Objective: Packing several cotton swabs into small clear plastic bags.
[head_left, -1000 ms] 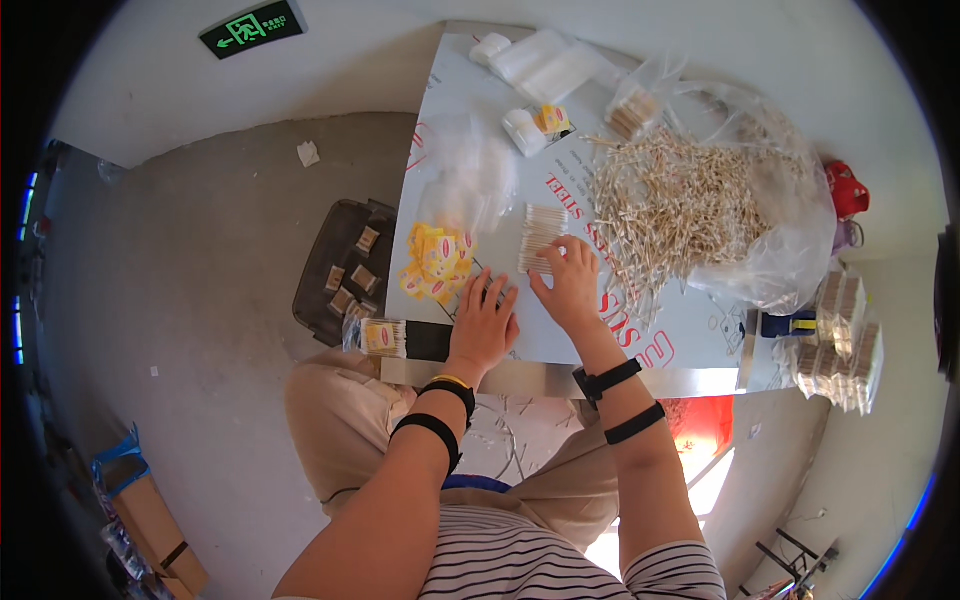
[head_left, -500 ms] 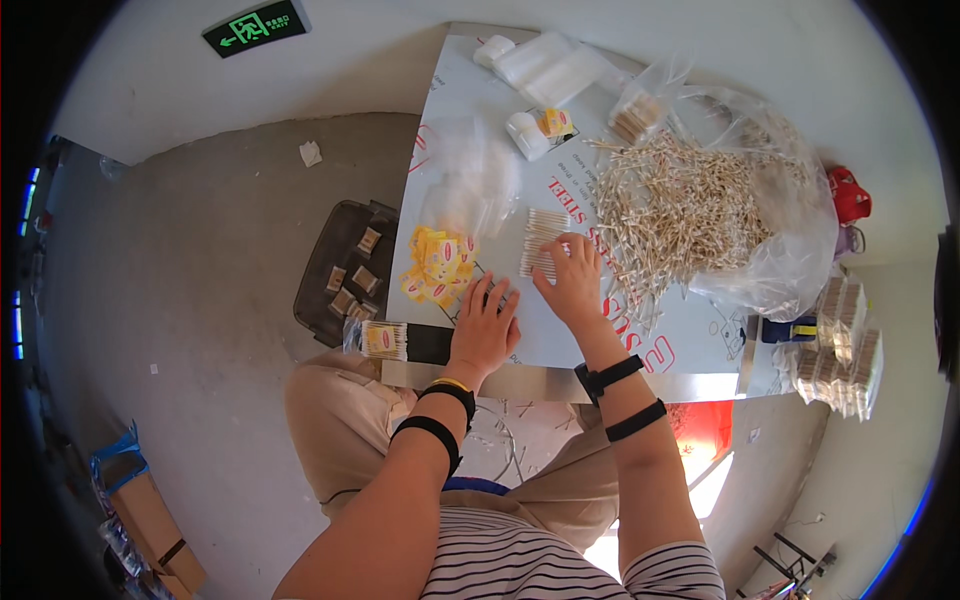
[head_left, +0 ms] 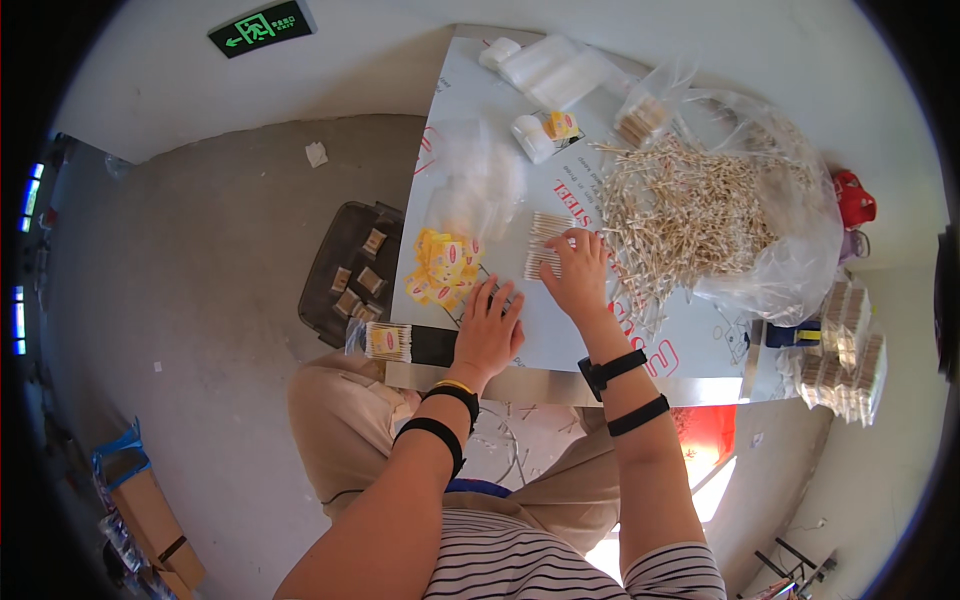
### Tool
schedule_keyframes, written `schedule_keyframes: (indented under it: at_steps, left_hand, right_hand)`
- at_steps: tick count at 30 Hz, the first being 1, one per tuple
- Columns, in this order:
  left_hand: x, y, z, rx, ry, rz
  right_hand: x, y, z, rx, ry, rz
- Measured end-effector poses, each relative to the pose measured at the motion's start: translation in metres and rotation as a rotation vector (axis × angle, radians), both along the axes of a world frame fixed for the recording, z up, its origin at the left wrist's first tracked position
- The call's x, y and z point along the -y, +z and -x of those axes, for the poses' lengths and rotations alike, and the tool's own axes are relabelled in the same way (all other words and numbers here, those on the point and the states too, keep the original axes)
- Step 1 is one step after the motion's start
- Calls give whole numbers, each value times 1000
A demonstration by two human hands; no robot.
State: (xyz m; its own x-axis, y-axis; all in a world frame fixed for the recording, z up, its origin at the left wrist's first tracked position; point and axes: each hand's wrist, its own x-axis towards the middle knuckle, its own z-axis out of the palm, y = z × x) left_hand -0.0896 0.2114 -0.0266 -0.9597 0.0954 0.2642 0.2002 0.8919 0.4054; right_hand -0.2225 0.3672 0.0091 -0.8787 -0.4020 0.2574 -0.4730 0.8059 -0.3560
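Head view, and here come the hands: the right hand (head_left: 582,275) curls half open over a neat row of swabs (head_left: 545,241), thumb apart from the fingers.

— Has it hold of any?

The back of the hand hides the contact, so I can't tell whether a swab is pinched.

— And the left hand (head_left: 489,325)?

Palm down on the worktop (head_left: 553,340), fingers loosely parted, gripping nothing, just below the yellow cards (head_left: 445,264).

— Why the row there?

My reading: mid-worktop, between the cards and the loose swab heap (head_left: 685,205), it puts both within easy reach.

— Room to move?

Tight on the right, stray swabs lying beside the wrist! Leftward, bare surface separates row from cards. The front edge passes under the left wrist and right forearm; beyond the left edge sits a dark tray (head_left: 335,243) holding small bundles (head_left: 370,281).
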Motion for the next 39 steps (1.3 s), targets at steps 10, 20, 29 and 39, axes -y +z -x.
schedule_keyframes:
  at_steps: [10,20,29,39]
  left_hand:
    - [1,0,0,5,-1,14]
    - [1,-2,-1,3,-8,-10]
    - [10,1,-2,-12,-49,-181]
    - [8,30,27,-66,51,-310]
  right_hand:
    - [-1,1,10,12,-19,-32]
    - [-6,3,-12,67,8,-1]
    - [-24,-2,-35,138,39,233]
    - [-25,-9,-64,69,-3,251]
